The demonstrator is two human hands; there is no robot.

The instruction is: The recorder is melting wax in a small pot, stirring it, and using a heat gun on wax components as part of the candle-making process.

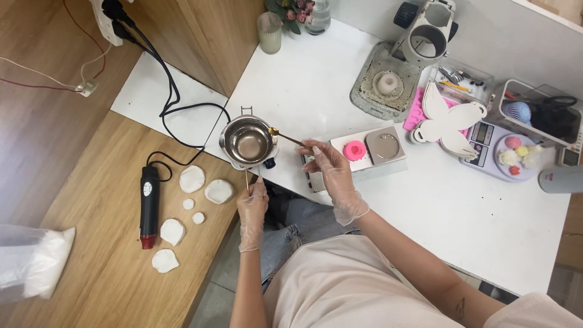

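My right hand point(331, 167), in a clear glove, pinches a thin gold-tipped spoon point(285, 137) whose bowl rests at the rim of a small steel melting pot point(247, 142) on the white table point(461, 206). The pot holds a pale brownish liquid. My left hand point(252, 205), also gloved, grips the pot's thin wire handle just below the pot. To the right of my right hand lies a white block carrying a pink round mould point(354, 150) and a grey plate point(384, 147).
Several white cast shell shapes point(193, 179) and a black heat gun point(149, 206) lie on the wooden bench to the left, with a white bag point(36, 264). A white butterfly cut-out point(449, 121), scale point(495, 146), press point(401, 67) and glass point(269, 33) stand further back.
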